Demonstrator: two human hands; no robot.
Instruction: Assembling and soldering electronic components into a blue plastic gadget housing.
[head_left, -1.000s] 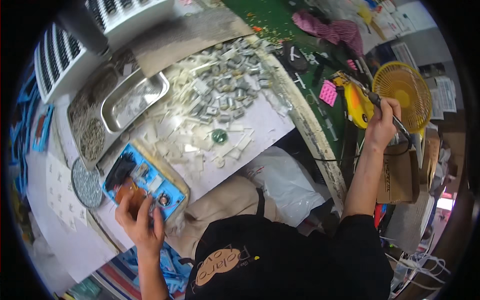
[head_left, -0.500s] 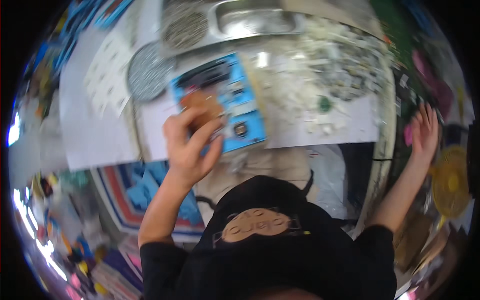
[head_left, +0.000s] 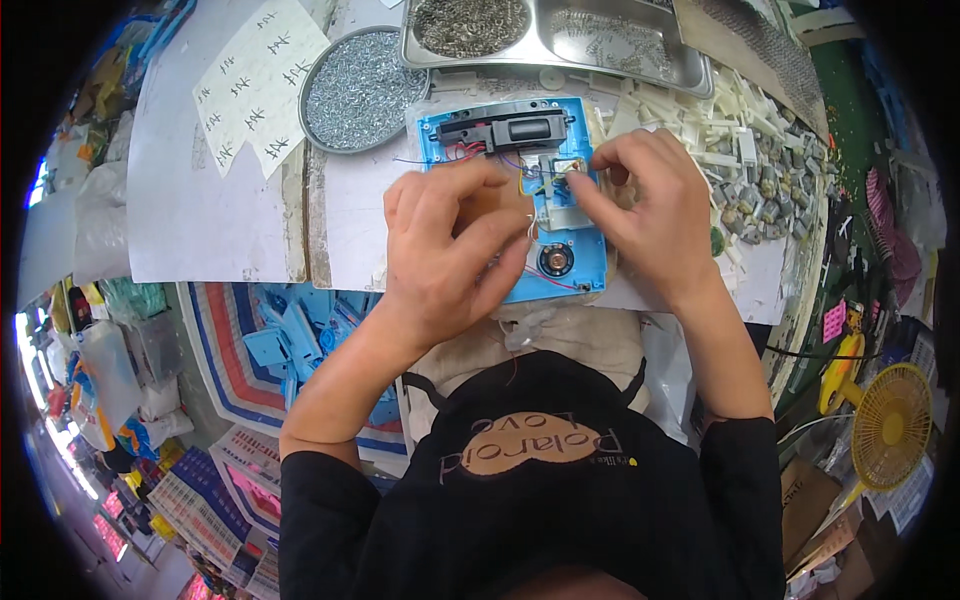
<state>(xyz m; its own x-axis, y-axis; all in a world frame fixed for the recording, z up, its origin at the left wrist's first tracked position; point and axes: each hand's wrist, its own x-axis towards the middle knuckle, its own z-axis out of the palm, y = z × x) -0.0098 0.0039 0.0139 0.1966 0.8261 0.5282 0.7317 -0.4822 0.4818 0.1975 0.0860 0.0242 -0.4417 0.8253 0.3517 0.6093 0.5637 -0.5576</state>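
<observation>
A blue plastic housing (head_left: 590,274) lies open on the table before me, with a black part (head_left: 530,130), thin wires, a small round speaker (head_left: 556,259) and a white mechanism (head_left: 565,217) inside. My left hand (head_left: 445,240) reaches over its left side, fingers curled at a brown flat piece (head_left: 510,200), perhaps a circuit board. Those fingers hide part of it, and I cannot make out what they grip. At the right edge, my right hand (head_left: 650,205) has thumb and index finger bent close together beside the white mechanism. Whatever lies between those fingertips is too small to name.
Left of the housing stands a round tray (head_left: 365,90) of small metal pieces. A steel tray (head_left: 690,72) with springs is behind. White plastic parts (head_left: 735,140) and grey metal pieces (head_left: 765,205) are heaped right. Blue plastic pieces (head_left: 300,335) fill a striped bag below left; a yellow fan (head_left: 890,425) stands right.
My right hand has come in from the far right to the housing's right edge. My left hand stays over the housing's left side. The view has shifted and sharpened.
</observation>
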